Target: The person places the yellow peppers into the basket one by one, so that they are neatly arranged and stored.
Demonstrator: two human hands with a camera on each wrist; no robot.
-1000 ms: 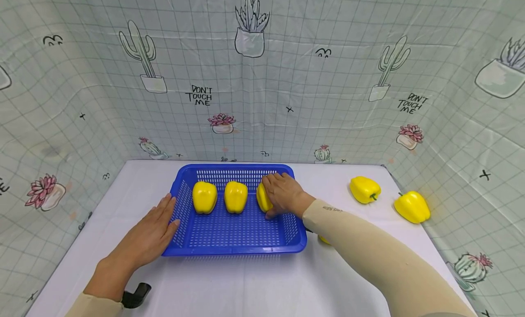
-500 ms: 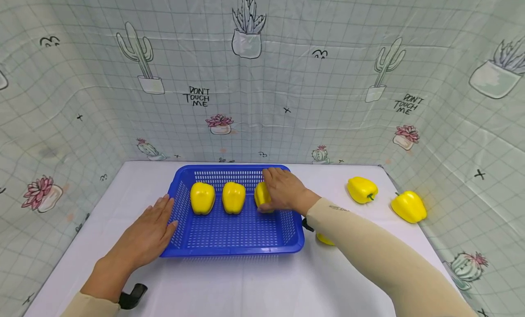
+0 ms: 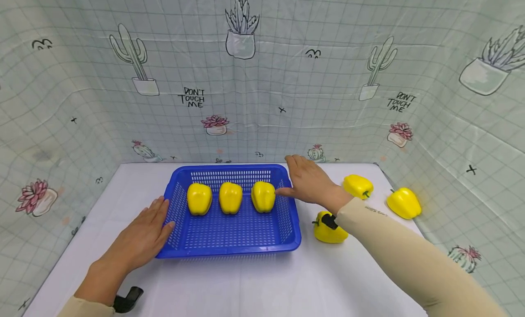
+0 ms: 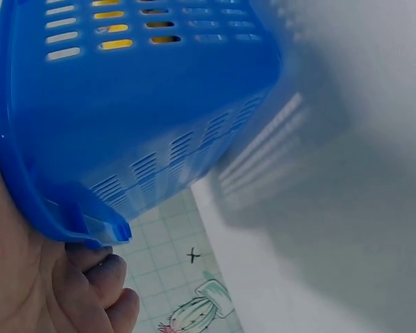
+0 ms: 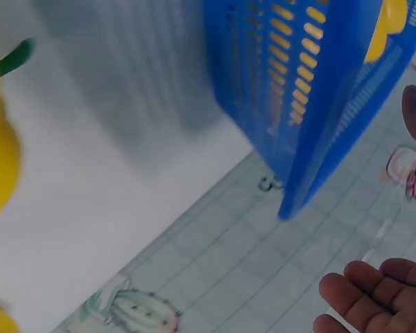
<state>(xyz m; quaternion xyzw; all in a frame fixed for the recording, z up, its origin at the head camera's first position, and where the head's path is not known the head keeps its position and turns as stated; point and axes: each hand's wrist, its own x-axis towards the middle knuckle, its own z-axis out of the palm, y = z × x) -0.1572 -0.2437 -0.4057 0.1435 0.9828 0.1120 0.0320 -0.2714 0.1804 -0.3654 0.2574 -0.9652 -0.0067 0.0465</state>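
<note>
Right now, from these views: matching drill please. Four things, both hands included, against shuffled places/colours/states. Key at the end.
Things
1. Left hand
2. Right hand
3. Basket
4. Farthest-right pepper

Places, colours, states
A. Blue, with slotted walls
B. Yellow, on the table, outside the basket
C. Holds nothing, near the basket's right rim
D. Against the basket's left side

Pairs: 1-D, 2-C, 3-A, 4-B
</note>
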